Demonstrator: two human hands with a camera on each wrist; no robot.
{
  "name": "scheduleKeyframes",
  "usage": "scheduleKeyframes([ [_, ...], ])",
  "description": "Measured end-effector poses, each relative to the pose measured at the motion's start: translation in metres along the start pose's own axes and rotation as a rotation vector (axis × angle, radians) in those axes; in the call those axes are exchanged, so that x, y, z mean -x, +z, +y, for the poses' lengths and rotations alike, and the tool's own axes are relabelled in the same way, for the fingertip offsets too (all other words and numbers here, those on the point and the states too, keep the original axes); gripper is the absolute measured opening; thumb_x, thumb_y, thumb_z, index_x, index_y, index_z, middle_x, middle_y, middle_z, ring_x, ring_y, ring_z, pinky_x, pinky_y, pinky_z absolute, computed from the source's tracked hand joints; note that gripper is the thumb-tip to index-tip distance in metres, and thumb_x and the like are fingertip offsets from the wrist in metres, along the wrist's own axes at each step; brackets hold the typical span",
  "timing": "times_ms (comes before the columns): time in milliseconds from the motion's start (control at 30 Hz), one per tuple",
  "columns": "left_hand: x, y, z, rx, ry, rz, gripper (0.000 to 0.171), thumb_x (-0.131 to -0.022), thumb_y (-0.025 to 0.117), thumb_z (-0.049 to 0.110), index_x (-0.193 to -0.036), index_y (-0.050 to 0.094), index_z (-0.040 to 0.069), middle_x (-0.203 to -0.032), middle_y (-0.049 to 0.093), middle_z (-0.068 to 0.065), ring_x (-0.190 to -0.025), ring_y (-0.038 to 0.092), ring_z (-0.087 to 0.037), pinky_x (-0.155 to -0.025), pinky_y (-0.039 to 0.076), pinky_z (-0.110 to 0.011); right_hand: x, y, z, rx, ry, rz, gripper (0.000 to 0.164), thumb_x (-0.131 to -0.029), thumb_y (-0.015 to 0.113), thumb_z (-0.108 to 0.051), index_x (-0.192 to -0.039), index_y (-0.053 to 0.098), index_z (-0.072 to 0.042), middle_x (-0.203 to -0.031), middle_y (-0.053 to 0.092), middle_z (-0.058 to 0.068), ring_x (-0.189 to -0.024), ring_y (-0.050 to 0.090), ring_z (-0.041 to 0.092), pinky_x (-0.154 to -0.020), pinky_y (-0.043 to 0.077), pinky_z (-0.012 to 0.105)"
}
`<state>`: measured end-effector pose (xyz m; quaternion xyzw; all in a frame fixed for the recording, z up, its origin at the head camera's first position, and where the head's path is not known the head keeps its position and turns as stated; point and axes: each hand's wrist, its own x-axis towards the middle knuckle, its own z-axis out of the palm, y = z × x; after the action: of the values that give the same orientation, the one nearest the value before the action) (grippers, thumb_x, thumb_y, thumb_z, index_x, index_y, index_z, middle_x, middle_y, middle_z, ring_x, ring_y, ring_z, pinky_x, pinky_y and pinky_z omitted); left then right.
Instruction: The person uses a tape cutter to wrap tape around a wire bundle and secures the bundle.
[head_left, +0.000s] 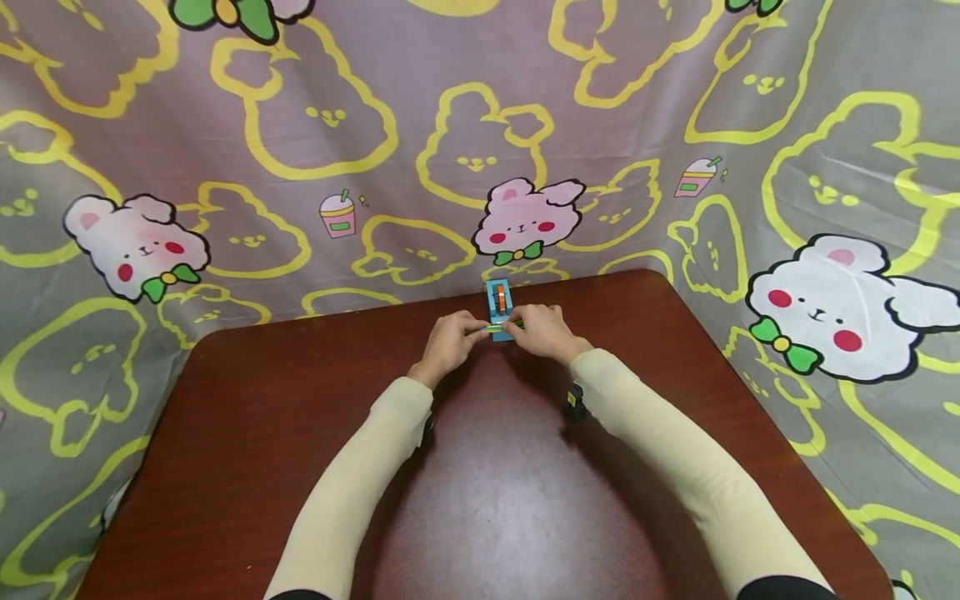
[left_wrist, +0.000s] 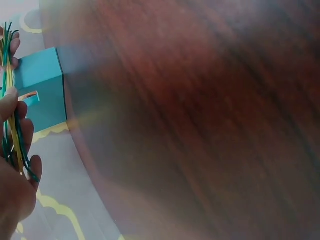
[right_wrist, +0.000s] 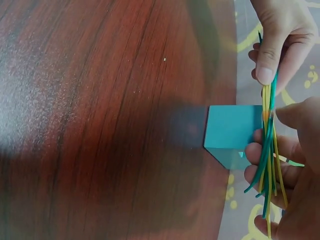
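Observation:
A bundle of thin green and yellow wire-like strands (right_wrist: 268,165) runs between my two hands, its loose ends spreading. My left hand (head_left: 450,342) pinches one end between thumb and fingers. On the other end, my right hand (head_left: 546,329) holds the strands across curled fingers, the thumb close against them. Just beyond and under the bundle, near the table's far edge, stands a blue-teal holder (head_left: 498,292) with an orange round part in its middle. In the left wrist view the teal block (left_wrist: 45,82) shows a small slot. The hands hide part of the holder.
The dark red-brown wooden table (head_left: 300,433) has rounded far corners. A patterned cloth (head_left: 420,142) hangs close behind it and along both sides. A small light speck (right_wrist: 164,59) lies on the tabletop.

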<state>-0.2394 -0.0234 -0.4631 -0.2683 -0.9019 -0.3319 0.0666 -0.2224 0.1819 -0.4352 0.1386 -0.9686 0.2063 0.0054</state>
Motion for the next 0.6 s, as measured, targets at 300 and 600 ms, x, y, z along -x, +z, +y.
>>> scheduleKeyframes([
  [300,0.003,0.003,0.003,-0.042,-0.008,0.036,0.018,-0.092,0.076,0.017,-0.109,0.080,0.015,-0.091,0.068,0.002,-0.085,0.064,-0.017,-0.095,0.041,-0.043,0.002,0.002,0.002,-0.067,0.020,-0.005,0.033,-0.102,0.061,-0.037,-0.110,0.073,-0.008,-0.104,0.073,0.004,-0.102,0.064,0.025,-0.099,0.028,0.058],
  [600,0.002,0.003,0.004,-0.068,-0.044,0.014,0.022,-0.093,0.075,0.029,-0.110,0.080,0.015,-0.098,0.070,0.001,-0.092,0.065,-0.018,-0.096,0.034,-0.044,0.002,0.012,0.012,-0.092,-0.014,0.054,0.026,-0.100,0.064,-0.035,-0.106,0.072,-0.010,-0.104,0.070,0.003,-0.102,0.061,0.025,-0.099,0.027,0.055],
])
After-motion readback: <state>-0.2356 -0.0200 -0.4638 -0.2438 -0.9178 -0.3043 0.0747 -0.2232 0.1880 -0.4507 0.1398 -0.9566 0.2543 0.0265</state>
